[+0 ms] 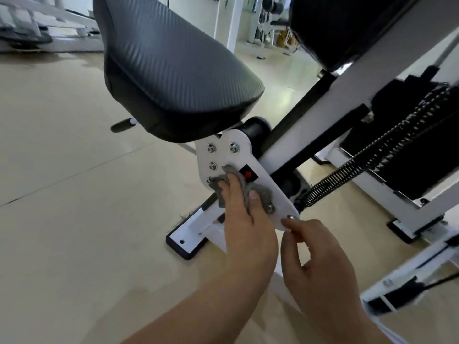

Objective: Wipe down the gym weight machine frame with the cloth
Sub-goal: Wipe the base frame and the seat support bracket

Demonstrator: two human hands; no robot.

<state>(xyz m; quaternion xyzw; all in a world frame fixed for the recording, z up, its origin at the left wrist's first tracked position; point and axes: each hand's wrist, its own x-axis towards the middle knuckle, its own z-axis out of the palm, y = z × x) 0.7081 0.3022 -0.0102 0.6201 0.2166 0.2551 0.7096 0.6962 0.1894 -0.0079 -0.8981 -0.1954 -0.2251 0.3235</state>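
Note:
A white bracket plate (228, 157) with several bolts and a red-and-black sticker (248, 173) sits under the black padded seat (173, 70) of the weight machine. My left hand (242, 214) holds a bunched grey cloth (263, 192) against the lower half of this plate, with its fingers and thumb on top of the cloth. My right hand (320, 254) is just to the right and pinches the plate's lower corner between its curled forefinger and thumb.
The white sloping frame beam (323, 125) runs up to the right. A coiled black spring (360, 167) and the dark weight stack (409, 145) stand to the right. A white floor foot (188, 234) lies below the plate. Other gym machines (37, 26) stand at the back.

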